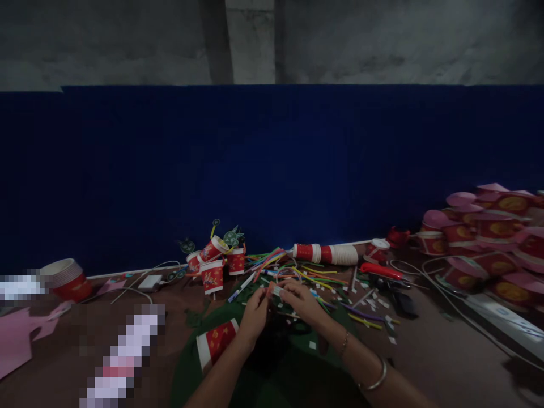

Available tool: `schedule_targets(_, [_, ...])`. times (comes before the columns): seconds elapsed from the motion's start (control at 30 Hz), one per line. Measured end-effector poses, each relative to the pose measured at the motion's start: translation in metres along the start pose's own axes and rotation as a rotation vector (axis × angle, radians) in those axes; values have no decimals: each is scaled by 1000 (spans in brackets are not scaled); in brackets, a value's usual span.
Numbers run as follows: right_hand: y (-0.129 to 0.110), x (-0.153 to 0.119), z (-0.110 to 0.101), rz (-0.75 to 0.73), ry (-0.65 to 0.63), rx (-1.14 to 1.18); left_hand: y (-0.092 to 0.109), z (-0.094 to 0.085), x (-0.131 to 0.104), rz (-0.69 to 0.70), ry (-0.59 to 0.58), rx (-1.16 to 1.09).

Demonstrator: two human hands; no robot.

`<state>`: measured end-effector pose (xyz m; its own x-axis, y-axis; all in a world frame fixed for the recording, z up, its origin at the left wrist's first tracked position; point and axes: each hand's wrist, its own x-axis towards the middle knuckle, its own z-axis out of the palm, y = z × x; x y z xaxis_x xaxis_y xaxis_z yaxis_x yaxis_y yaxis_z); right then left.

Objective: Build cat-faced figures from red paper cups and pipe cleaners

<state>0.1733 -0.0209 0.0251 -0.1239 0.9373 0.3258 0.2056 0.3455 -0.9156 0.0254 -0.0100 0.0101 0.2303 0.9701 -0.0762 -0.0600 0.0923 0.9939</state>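
Note:
My left hand [255, 310] and my right hand [302, 301] meet close together above the middle of the table, fingers closed in a pinch. Between the fingertips shows a small pale strip [277, 290] beside a bit of orange; its kind is too small to tell. A red paper cup [217, 343] lies on its side by my left forearm, on a dark green sheet [187, 368]. Just beyond the hands spread coloured pipe cleaners [272, 258]. A bracelet and a silver bangle [377, 378] circle my right arm.
Decorated red cups [212, 276] stand at back left, near a charger [150, 283] with cables. Stacked paper cups [335, 254] lie at the back. A red-handled tool [385, 271] and white scraps [374, 303] are to the right, before a pile of red-and-pink paper bowls [495, 226].

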Motion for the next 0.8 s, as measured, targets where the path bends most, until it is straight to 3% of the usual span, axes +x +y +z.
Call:
schedule_targets(0.47, [-9, -7, -1, -116, -111, -34, 5, -3, -2, 96, 79, 57])
schedule_targets(0.63, [-12, -7, -1, -162, -98, -139, 3, -4, 0, 156, 166, 134])
schedule_targets(0.8, [-10, -4, -5, -170, 4, -255, 6, -6, -1, 202, 222, 84])
